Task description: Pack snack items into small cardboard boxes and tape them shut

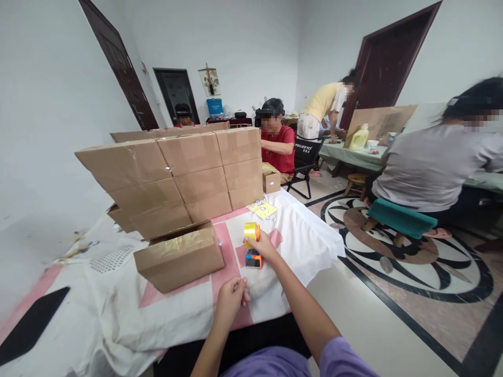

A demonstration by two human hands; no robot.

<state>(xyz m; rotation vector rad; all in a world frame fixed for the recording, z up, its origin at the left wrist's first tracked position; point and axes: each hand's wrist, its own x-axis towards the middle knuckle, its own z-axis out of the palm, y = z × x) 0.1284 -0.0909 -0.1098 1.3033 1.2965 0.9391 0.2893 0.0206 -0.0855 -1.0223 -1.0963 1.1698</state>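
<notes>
My right hand (264,246) is closed around a tape dispenser (253,259) with a blue and orange body and a roll of yellowish tape at its top. It is at the right side of the cloth-covered table. Nearer to me, my left hand (232,294) is closed, its fingers curled over the cloth; what they hold, if anything, is hidden. An opened cardboard box (184,262) lies left of both hands, with shiny tape across its upper side. Neither hand touches it.
Behind that box rises a stack of taped cardboard boxes (196,173). A yellow patterned sheet (263,210) lies beside the stack, and a black flat item (33,324) at the left. Across the table sits a person in red (281,149); others are at the right.
</notes>
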